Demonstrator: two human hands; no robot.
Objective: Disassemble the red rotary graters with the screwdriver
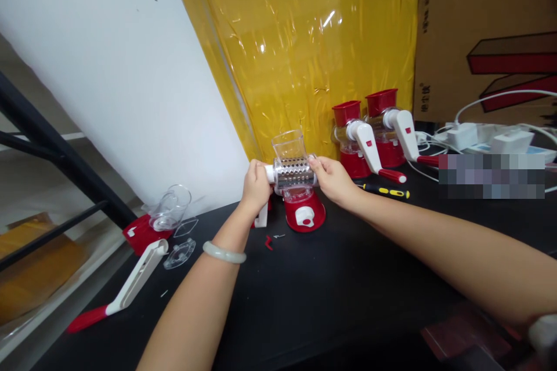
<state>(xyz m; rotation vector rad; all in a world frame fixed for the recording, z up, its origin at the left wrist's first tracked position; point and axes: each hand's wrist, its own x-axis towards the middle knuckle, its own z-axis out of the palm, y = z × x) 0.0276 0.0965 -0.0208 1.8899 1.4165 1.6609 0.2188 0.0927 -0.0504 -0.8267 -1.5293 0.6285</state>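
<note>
Drum: we hold 1 perforated metal drum [296, 173] at the clear housing [289, 142], above a red base [305, 213], approx. mid-view.
Axis: long axis runs L–R, near horiz.; white hub [270, 173] points L.
L hand: our L hand [256, 185] curls its fingers round the hub.
R hand: our R hand [334, 181] pinches the drum's R end, thumb up top.
Qty: we count 2 assembled graters w/ red hoppers [354, 139], 1 loose crank [137, 278], 1 screwdriver [385, 191].

There are two hands [256, 188] [334, 181], one drum [295, 172], two red-topped graters [354, 166] [391, 153], one screwdriver [385, 191], one bangle [224, 253].
</note>
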